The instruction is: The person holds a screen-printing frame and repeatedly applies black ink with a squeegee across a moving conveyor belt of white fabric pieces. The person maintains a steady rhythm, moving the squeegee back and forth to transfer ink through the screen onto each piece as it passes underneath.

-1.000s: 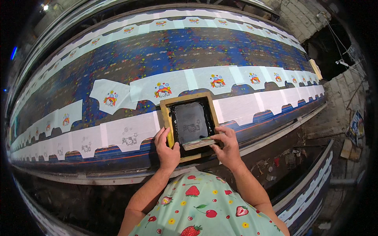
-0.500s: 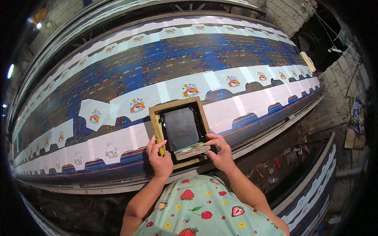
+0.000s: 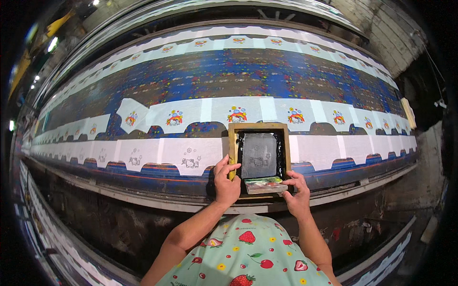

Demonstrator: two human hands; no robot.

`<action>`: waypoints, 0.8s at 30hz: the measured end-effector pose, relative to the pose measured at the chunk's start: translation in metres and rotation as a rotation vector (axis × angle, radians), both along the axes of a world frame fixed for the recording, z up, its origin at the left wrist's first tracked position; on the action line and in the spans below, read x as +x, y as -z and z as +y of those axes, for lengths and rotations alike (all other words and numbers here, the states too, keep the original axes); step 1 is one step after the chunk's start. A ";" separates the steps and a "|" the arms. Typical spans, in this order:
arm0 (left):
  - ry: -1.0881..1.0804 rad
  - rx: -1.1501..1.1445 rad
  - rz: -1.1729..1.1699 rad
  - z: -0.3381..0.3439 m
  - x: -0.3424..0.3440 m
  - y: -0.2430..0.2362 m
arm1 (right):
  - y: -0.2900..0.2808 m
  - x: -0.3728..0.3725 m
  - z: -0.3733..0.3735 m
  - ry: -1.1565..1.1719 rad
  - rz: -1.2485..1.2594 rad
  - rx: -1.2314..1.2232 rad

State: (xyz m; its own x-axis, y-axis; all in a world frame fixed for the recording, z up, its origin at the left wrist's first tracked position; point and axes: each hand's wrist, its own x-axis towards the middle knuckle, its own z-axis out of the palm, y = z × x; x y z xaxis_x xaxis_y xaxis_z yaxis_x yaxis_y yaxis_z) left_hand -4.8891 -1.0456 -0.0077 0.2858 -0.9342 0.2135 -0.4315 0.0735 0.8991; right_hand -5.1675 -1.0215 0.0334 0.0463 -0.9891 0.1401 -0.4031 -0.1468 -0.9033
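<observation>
A wooden screen printing frame [image 3: 285, 150] with dark mesh and black ink round its inner edges sits over the near row of white fabric pieces. A faint cartoon outline shows in the mesh. Across the frame's near end lies a paint-smeared squeegee [image 3: 264, 185]. My left hand [image 3: 226, 185] is closed round the frame's left side. On the right side, my right hand [image 3: 298, 190] grips the frame, its fingertips reaching in against the squeegee's end. Just left of the frame is a fabric piece [image 3: 183, 148] with a black outline print.
A long paint-spotted printing table [image 3: 229, 71] carries rows of fabric pieces. Colourful rainbow prints [image 3: 237, 114] mark the row beyond the frame. One tilted piece [image 3: 132, 116] lies out of line. A rail [image 3: 157, 202] runs along the near edge.
Both hands have carried the frame and squeegee rightward to another fabric piece. A black outline print now shows on the piece to its left. The view has turned and shifted too.
</observation>
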 end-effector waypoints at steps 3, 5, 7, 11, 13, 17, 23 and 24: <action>-0.015 0.012 -0.005 -0.001 -0.005 0.002 | -0.002 -0.005 -0.002 -0.031 0.006 -0.008; -0.025 0.036 -0.005 -0.002 -0.007 0.002 | -0.007 -0.003 -0.003 -0.037 0.061 -0.032; -0.020 0.024 0.000 -0.004 -0.009 0.003 | -0.016 0.002 -0.004 -0.068 0.155 -0.091; -0.029 0.036 0.007 -0.005 -0.012 0.004 | -0.039 0.016 -0.008 -0.227 0.428 -0.283; -0.019 0.024 0.021 -0.005 -0.012 0.005 | -0.047 0.024 -0.016 -0.361 0.538 -0.341; -0.035 0.060 0.037 -0.004 -0.010 0.009 | -0.058 0.035 -0.029 -0.514 0.658 -0.331; -0.029 0.049 0.054 -0.004 -0.008 0.016 | -0.079 0.033 -0.057 -0.674 0.816 -0.152; -0.031 0.040 0.079 -0.004 -0.008 0.017 | -0.081 0.031 -0.070 -0.732 0.805 -0.135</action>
